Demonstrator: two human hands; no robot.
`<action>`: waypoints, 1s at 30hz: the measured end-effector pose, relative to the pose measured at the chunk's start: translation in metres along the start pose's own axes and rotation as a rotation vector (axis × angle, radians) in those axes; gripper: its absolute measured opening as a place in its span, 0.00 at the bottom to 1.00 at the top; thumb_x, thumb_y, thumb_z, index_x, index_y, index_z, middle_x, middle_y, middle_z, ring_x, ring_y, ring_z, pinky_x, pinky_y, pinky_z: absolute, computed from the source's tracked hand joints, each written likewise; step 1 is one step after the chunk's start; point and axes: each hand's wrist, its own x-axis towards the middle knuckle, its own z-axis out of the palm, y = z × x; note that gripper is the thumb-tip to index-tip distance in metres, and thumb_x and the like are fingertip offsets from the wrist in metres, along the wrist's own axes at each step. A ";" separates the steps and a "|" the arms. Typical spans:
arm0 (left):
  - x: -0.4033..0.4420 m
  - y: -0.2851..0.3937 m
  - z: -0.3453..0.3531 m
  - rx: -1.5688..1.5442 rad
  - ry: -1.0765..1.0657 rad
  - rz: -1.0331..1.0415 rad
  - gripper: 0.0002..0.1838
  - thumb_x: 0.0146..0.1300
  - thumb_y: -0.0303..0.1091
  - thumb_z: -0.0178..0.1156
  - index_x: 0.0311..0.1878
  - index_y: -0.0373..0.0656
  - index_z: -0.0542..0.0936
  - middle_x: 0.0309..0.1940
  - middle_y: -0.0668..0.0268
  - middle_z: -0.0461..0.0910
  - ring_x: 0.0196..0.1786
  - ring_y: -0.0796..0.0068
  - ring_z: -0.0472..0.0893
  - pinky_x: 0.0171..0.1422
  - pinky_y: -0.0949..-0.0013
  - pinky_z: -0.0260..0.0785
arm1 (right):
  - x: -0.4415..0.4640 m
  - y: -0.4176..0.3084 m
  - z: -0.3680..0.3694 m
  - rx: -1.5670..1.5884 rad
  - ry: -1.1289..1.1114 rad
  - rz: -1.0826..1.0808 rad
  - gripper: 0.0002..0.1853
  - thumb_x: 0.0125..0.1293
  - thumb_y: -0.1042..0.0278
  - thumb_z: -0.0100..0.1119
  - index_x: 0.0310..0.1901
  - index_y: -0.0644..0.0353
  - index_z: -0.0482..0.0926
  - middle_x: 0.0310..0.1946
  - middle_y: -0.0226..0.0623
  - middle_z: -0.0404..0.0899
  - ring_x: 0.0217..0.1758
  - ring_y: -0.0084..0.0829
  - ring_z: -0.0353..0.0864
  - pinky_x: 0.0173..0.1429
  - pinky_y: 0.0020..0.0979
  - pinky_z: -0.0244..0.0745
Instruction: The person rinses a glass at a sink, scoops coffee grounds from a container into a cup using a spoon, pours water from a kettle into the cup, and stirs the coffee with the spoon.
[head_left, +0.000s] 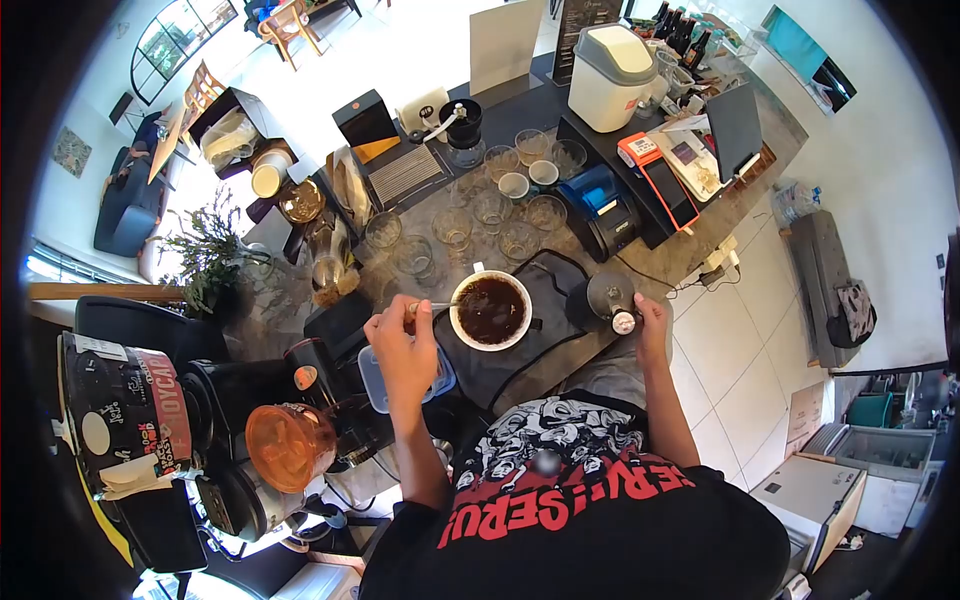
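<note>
A white cup (pixel 492 307) full of dark brown liquid stands on a dark cloth mat (pixel 470 365). Its small handle points away from me. Above the near-left rim, my left hand (pixel 402 345) pinches a spoon (pixel 440 304) whose far end reaches into the cup. Right of the cup is a dark, round lidded pot (pixel 606 292) with a pale-topped knob. My right hand (pixel 652 325) closes at the pot's right side, apparently round its handle. The grip itself is partly hidden.
Several clear glasses (pixel 453 228) stand beyond the cup. A blue-and-black printer (pixel 597 205) sits to the right, near an orange card terminal (pixel 640 150). At left are a blue plastic container (pixel 374 380), an orange hopper (pixel 290 447) and a plant (pixel 205 250).
</note>
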 end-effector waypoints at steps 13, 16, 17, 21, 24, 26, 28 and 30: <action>0.004 -0.006 0.000 -0.121 -0.123 -0.101 0.10 0.77 0.36 0.66 0.38 0.42 0.81 0.25 0.66 0.78 0.35 0.64 0.74 0.64 0.60 0.62 | 0.001 -0.012 0.035 0.226 0.010 -0.088 0.15 0.76 0.64 0.72 0.28 0.50 0.84 0.24 0.18 0.77 0.28 0.14 0.74 0.37 0.24 0.66; 0.004 -0.001 0.002 -0.103 -0.078 -0.111 0.10 0.76 0.35 0.66 0.38 0.43 0.81 0.25 0.66 0.78 0.35 0.63 0.74 0.63 0.59 0.62 | 0.004 -0.010 0.040 0.163 -0.089 -0.018 0.20 0.78 0.65 0.71 0.24 0.50 0.78 0.22 0.15 0.73 0.25 0.12 0.66 0.32 0.25 0.58; 0.004 -0.001 0.001 -0.105 -0.105 -0.107 0.10 0.76 0.35 0.66 0.38 0.43 0.81 0.25 0.65 0.78 0.35 0.63 0.74 0.63 0.60 0.62 | 0.004 -0.008 0.040 0.129 -0.133 -0.024 0.21 0.78 0.64 0.71 0.23 0.50 0.76 0.22 0.15 0.72 0.24 0.11 0.64 0.31 0.25 0.56; 0.002 0.001 0.000 -0.106 -0.131 -0.107 0.10 0.76 0.36 0.67 0.38 0.43 0.82 0.25 0.65 0.78 0.34 0.62 0.74 0.63 0.59 0.61 | 0.007 -0.002 0.044 -0.015 -0.150 -0.070 0.26 0.77 0.62 0.73 0.20 0.50 0.72 0.20 0.14 0.68 0.23 0.11 0.60 0.29 0.25 0.50; 0.001 -0.001 0.001 -0.108 -0.112 -0.025 0.12 0.76 0.34 0.66 0.37 0.37 0.79 0.24 0.68 0.74 0.31 0.75 0.70 0.46 0.65 0.62 | 0.002 -0.001 0.047 -0.034 -0.108 -0.106 0.27 0.76 0.62 0.74 0.20 0.52 0.69 0.20 0.14 0.66 0.24 0.10 0.58 0.29 0.26 0.49; 0.005 0.004 -0.002 -0.121 -0.106 -0.027 0.13 0.77 0.32 0.66 0.36 0.34 0.78 0.24 0.70 0.72 0.31 0.82 0.69 0.37 0.69 0.63 | 0.008 0.007 0.049 -0.072 -0.088 -0.149 0.29 0.76 0.60 0.74 0.20 0.53 0.67 0.20 0.15 0.63 0.25 0.11 0.56 0.29 0.27 0.48; 0.007 0.011 -0.008 -0.134 -0.134 -0.116 0.13 0.77 0.32 0.66 0.36 0.34 0.78 0.25 0.71 0.73 0.32 0.82 0.69 0.38 0.69 0.63 | 0.014 0.010 0.049 -0.169 -0.082 -0.225 0.29 0.76 0.59 0.75 0.20 0.54 0.67 0.20 0.15 0.62 0.26 0.12 0.56 0.29 0.28 0.48; 0.005 0.014 -0.008 -0.171 -0.144 -0.080 0.13 0.77 0.32 0.66 0.37 0.34 0.78 0.25 0.72 0.73 0.33 0.83 0.69 0.38 0.70 0.63 | 0.010 0.013 0.047 -0.263 -0.063 -0.292 0.31 0.75 0.56 0.75 0.21 0.58 0.66 0.19 0.19 0.58 0.26 0.16 0.54 0.29 0.31 0.49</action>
